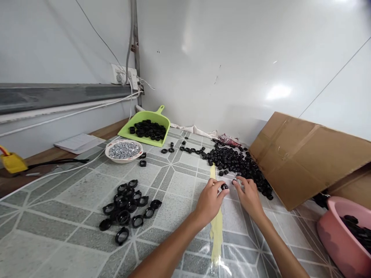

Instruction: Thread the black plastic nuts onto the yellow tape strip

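Note:
My left hand [209, 200] is closed in a pinch around a small black plastic ring [224, 186], held just above the table. Close to its right, my right hand [248, 195] pinches another small black piece [233, 181] between thumb and fingertip; its exact shape is mostly hidden. The two pieces are apart. Beyond both hands lies a large heap of small black parts [232, 158], some strung out to the left. A looser group of bigger black rings [123, 217] with small tabs lies on the table left of my left arm.
A bowl of small shiny metal parts [124, 150] stands at left, before a green dustpan [124, 130] of black rings. Cardboard [307, 154] leans at right, above a pink basin [327, 235] with black parts. Yellow tape [216, 235] runs along the patterned tabletop [179, 189].

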{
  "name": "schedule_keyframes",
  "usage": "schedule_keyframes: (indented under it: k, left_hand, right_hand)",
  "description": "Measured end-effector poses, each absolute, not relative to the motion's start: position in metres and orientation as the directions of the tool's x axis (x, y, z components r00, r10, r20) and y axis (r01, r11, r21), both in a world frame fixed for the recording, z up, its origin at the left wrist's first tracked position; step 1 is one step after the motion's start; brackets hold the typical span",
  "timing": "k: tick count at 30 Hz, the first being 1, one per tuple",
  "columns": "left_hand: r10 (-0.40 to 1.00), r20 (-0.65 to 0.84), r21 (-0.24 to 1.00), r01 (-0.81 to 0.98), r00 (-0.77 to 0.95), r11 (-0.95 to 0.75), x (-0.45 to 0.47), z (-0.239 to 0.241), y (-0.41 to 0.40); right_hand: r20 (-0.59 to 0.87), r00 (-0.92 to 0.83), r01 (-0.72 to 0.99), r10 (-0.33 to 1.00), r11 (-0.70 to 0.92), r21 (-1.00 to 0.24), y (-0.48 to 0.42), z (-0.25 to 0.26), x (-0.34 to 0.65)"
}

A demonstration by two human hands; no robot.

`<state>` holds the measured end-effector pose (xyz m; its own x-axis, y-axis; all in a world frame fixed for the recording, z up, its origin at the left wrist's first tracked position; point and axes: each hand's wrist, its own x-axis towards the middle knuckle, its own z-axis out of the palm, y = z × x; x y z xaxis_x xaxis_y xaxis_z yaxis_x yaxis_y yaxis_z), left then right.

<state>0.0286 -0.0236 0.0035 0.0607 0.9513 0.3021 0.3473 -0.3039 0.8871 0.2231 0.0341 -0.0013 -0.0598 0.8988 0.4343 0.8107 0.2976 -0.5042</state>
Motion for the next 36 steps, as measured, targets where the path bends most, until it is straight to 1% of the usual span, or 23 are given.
schedule_keyframes:
  k: [1, 3, 5, 6, 8, 10, 12, 14, 17, 19, 22, 24, 28, 31, 33, 36]
  left_hand:
    - [0.952, 0.292, 0.886, 0.350, 0.086, -0.304, 0.028, 0.003, -0.024]
    - [0.953, 0.268, 0.886, 0.353, 0.138, -0.300, 0.028, 0.003, -0.024]
    - [0.957, 0.240, 0.891, 0.355, 0.164, -0.284, 0.028, 0.002, -0.023]
    - [0.960, 0.223, 0.896, 0.353, 0.168, -0.270, 0.028, 0.001, -0.023]
    - [0.967, 0.190, 0.910, 0.340, 0.167, -0.238, 0.028, 0.001, -0.022]
    - [0.969, 0.171, 0.926, 0.307, 0.177, -0.220, 0.027, 0.001, -0.021]
    - [0.970, 0.161, 0.942, 0.265, 0.184, -0.207, 0.027, 0.003, -0.020]
    - [0.970, 0.148, 0.954, 0.231, 0.194, -0.192, 0.026, 0.005, -0.020]
    - [0.968, 0.129, 0.963, 0.205, 0.217, -0.174, 0.025, 0.010, -0.021]
    - [0.962, 0.119, 0.969, 0.180, 0.245, -0.166, 0.025, 0.012, -0.020]
    - [0.950, 0.094, 0.983, 0.123, 0.297, -0.135, 0.023, 0.013, -0.018]
    - [0.946, 0.061, 0.987, 0.125, 0.318, -0.106, 0.021, 0.014, -0.016]
    - [0.944, 0.002, 0.984, 0.165, 0.329, -0.059, 0.018, 0.016, -0.015]
    - [0.939, -0.008, 0.985, 0.164, 0.343, -0.052, 0.016, 0.018, -0.015]
    - [0.935, -0.004, 0.984, 0.167, 0.355, -0.059, 0.016, 0.018, -0.015]
    - [0.933, 0.009, 0.984, 0.163, 0.360, -0.072, 0.016, 0.017, -0.015]
  right_hand:
    - [0.426, -0.082, 0.831, 0.901, 0.298, -0.470, 0.038, -0.004, 0.228]
    - [0.386, -0.116, 0.826, 0.915, 0.305, -0.475, 0.040, -0.006, 0.232]
    - [0.360, -0.118, 0.781, 0.925, 0.311, -0.542, 0.036, -0.004, 0.231]
    - [0.340, -0.107, 0.738, 0.934, 0.304, -0.602, 0.031, -0.002, 0.229]
    - [0.268, -0.087, 0.598, 0.959, 0.266, -0.756, 0.020, 0.003, 0.223]
    - [0.186, -0.100, 0.399, 0.978, 0.210, -0.892, 0.008, 0.007, 0.215]
    - [0.134, -0.138, 0.232, 0.981, 0.164, -0.959, -0.001, 0.010, 0.209]
    - [0.112, -0.188, 0.158, 0.976, 0.143, -0.977, -0.006, 0.010, 0.203]
    - [0.111, -0.230, 0.147, 0.967, 0.147, -0.978, -0.008, 0.009, 0.200]
    - [0.129, -0.226, 0.147, 0.966, 0.164, -0.975, -0.007, 0.009, 0.200]
    - [0.170, -0.235, 0.158, 0.957, 0.210, -0.965, -0.005, 0.010, 0.202]
    - [0.204, -0.265, 0.177, 0.942, 0.255, -0.951, -0.005, 0.012, 0.205]
    - [0.272, -0.319, 0.283, 0.908, 0.365, -0.887, -0.008, 0.017, 0.210]
    - [0.324, -0.341, 0.367, 0.883, 0.442, -0.818, -0.010, 0.019, 0.213]
    - [0.330, -0.357, 0.394, 0.874, 0.461, -0.795, -0.011, 0.020, 0.214]
    - [0.294, -0.357, 0.424, 0.887, 0.434, -0.795, -0.011, 0.019, 0.214]
